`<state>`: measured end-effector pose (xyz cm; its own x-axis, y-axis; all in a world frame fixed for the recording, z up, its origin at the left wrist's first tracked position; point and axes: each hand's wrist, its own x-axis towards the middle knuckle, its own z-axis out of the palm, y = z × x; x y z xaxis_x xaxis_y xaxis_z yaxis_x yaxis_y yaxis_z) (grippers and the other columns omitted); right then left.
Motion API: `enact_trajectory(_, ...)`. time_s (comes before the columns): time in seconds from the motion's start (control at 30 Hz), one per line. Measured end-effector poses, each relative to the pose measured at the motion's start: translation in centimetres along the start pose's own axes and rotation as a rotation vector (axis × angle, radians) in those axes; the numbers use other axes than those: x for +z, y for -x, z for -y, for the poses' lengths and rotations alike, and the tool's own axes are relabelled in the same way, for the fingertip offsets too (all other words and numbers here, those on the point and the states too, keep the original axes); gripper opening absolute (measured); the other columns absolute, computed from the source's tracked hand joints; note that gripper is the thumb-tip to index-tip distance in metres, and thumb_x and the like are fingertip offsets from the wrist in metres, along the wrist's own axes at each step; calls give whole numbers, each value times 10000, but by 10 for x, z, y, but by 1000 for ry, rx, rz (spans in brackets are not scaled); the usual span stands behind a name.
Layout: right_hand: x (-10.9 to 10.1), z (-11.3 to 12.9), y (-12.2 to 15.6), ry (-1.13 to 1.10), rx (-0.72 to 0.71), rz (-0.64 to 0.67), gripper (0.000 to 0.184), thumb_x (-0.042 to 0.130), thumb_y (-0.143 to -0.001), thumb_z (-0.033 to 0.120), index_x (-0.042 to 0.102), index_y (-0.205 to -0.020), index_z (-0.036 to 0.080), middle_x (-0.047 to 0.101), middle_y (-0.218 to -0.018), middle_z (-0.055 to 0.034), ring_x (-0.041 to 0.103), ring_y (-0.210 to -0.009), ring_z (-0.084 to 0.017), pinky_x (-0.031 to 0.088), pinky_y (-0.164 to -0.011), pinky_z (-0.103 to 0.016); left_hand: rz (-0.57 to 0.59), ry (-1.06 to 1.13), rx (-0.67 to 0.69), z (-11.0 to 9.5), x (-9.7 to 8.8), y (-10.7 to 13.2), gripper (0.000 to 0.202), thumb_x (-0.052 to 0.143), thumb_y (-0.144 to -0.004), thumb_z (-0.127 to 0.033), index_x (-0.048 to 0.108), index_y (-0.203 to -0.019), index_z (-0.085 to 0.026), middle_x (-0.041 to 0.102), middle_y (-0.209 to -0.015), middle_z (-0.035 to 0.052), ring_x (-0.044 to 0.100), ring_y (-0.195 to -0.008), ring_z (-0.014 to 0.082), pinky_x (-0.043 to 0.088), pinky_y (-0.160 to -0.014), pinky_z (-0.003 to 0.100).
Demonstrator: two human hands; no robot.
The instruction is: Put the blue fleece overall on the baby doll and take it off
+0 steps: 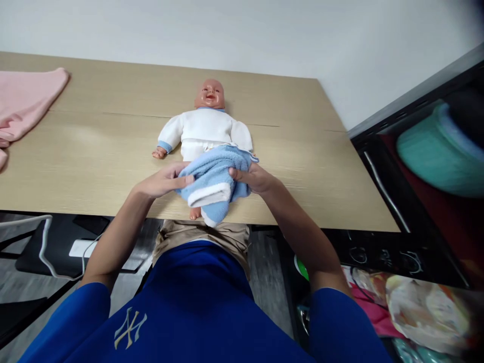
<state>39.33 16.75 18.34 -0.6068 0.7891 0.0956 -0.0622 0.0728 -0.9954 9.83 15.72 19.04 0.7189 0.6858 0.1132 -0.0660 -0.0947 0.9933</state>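
A baby doll [207, 125] lies on its back on the table, head toward the wall, wearing a white top with light blue cuffs and collar. Over its lower body I hold bunched light blue fleece baby pants [217, 169] with white trim. My left hand [169, 180] grips their left side, thumb on top. On the right side, my right hand [252, 176] pinches the cloth, its fingers partly tucked underneath. One bare doll foot [195, 213] shows below the cloth near the table's front edge; the rest of the legs is hidden.
Pink cloth [26, 103] lies at the left of the wooden table [113, 136]. To the right, a black shelf unit holds a teal bowl-like container [440, 151]. A black chair [56, 252] with a white cable and a white device stands below the table at left.
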Motion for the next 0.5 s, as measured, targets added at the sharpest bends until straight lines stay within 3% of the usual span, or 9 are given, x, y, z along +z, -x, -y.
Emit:
enact_trajectory(0.1, 1, -3, 1, 6, 21, 31, 755, 905, -856, 895, 887, -1297, 282, 908, -1293, -63, 807, -1385, -312, 579, -1362, -506, 88, 6, 11, 0, -2, 4, 684, 1044, -762, -790, 846, -1026, -190, 741, -814, 54, 667, -694, 207, 536, -618, 297)
enact_trajectory(0.17, -1, -6, 2, 62, 30, 71, 736, 917, -875, 858, 881, -1336, 285, 894, -1361, -64, 773, -1453, -311, 529, -1401, -507, 42, -3, 16, 1, -2, 7, 668, 1076, -739, -752, 846, -1014, -189, 740, -794, 47, 681, -697, 213, 570, -653, 313)
enact_trajectory(0.23, -3, -9, 3, 108, 37, 141, 796, 974, -826, 825, 860, -1397, 283, 876, -1409, -72, 767, -1458, -321, 528, -1396, -517, -11, -10, 25, 3, 0, 10, 609, 1061, -792, -714, 842, -1017, -192, 747, -787, 44, 689, -702, 213, 602, -683, 321)
enact_trajectory(0.37, -2, -11, 3, 135, 4, 300, 1027, 1132, -563, 752, 834, -1406, 246, 873, -1315, -91, 801, -1372, -370, 614, -1308, -539, -49, -33, 37, 8, 6, 14, 528, 1015, -886, -658, 838, -1058, -192, 799, -863, 60, 728, -759, 212, 643, -720, 306)
enact_trajectory(0.43, 2, -6, 4, 176, -38, 301, 981, 1160, -541, 678, 838, -1366, 253, 869, -1267, -81, 784, -1417, -388, 590, -1344, -543, -76, -48, 49, 10, 10, 12, 540, 999, -903, -668, 841, -1104, -193, 822, -910, 70, 744, -786, 216, 651, -727, 303)
enact_trajectory(0.5, 6, 1, 5, 209, -82, 255, 864, 1140, -616, 621, 836, -1347, 273, 866, -1268, -74, 777, -1444, -389, 560, -1383, -546, -93, -62, 74, 7, 15, 9, 552, 971, -924, -697, 837, -1117, -198, 825, -925, 71, 748, -802, 221, 651, -735, 308)
